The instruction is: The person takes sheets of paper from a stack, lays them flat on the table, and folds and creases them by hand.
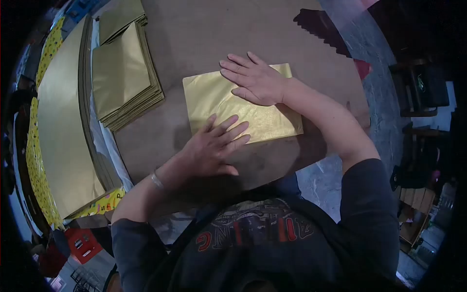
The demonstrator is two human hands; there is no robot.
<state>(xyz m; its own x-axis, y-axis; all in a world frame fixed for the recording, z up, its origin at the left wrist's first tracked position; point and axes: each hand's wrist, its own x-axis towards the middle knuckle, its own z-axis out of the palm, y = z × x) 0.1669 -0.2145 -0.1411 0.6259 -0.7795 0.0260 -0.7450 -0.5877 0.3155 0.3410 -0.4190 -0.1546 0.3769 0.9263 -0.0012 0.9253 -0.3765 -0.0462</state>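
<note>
Gold sheet (265, 117) on desk (204, 39), apparently being smoothed; left hand (209, 146), right hand (258, 82): fingers spread, grasping nothing; even pressure presumably needed next.

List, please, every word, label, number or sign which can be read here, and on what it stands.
"G": on the dark shirt, left end of its lettering; the full wording is unclear.
"S", "P": apparently, on the yellow cover; small.
Red object: marks too blurred to read.
Gold paper: no readable text.
</note>
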